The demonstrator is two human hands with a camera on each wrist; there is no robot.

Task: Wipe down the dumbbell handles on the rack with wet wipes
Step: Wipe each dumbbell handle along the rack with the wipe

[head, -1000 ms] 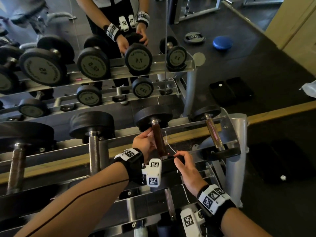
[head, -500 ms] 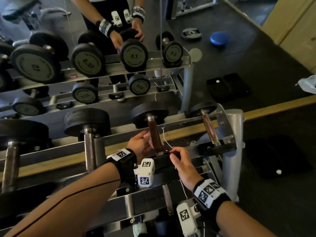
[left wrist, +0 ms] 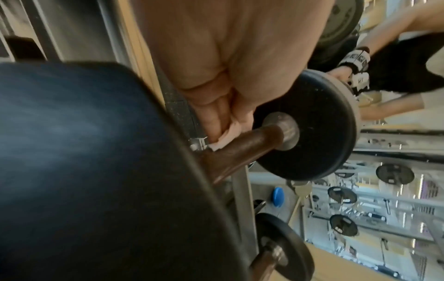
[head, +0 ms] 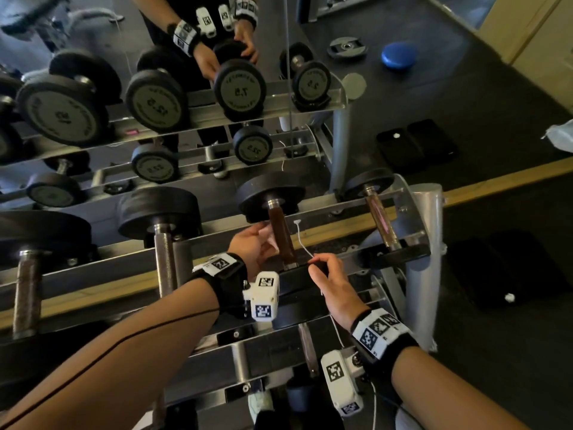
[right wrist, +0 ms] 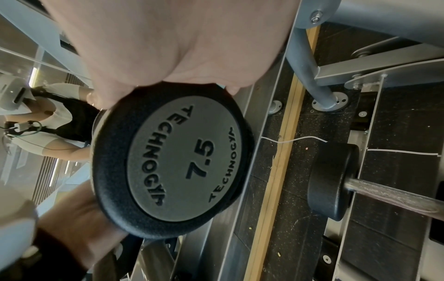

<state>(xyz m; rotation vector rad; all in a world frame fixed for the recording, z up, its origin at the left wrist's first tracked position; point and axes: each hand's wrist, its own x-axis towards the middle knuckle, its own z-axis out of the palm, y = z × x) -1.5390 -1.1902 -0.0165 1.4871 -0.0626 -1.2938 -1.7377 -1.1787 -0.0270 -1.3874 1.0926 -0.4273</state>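
Observation:
A 7.5 dumbbell lies on the top shelf of the rack [head: 409, 209], its brown handle [head: 281, 237] [left wrist: 242, 150] running between two black heads. My left hand [head: 254, 246] holds a pale wet wipe [head: 269, 238] [left wrist: 224, 136] against the handle's left side, fingers curled round the wipe. My right hand [head: 325, 276] grips the near head [head: 297, 282] [right wrist: 173, 163] of the same dumbbell, fingers curled over its rim. The far head [head: 271, 195] [left wrist: 310, 129] sits against the mirror.
More dumbbells lie on the rack: one handle to the right [head: 381, 223], heavier ones to the left [head: 164, 259]. A mirror [head: 155, 72] behind reflects rack and person. A lower shelf [head: 266, 352] holds other dumbbells. Dark mats [head: 415, 147], a blue disc [head: 398, 55] and a weight plate [head: 347, 48] lie on the floor.
My left hand with the wipe has shifted slightly along the brown handle. My right hand stays on the near head.

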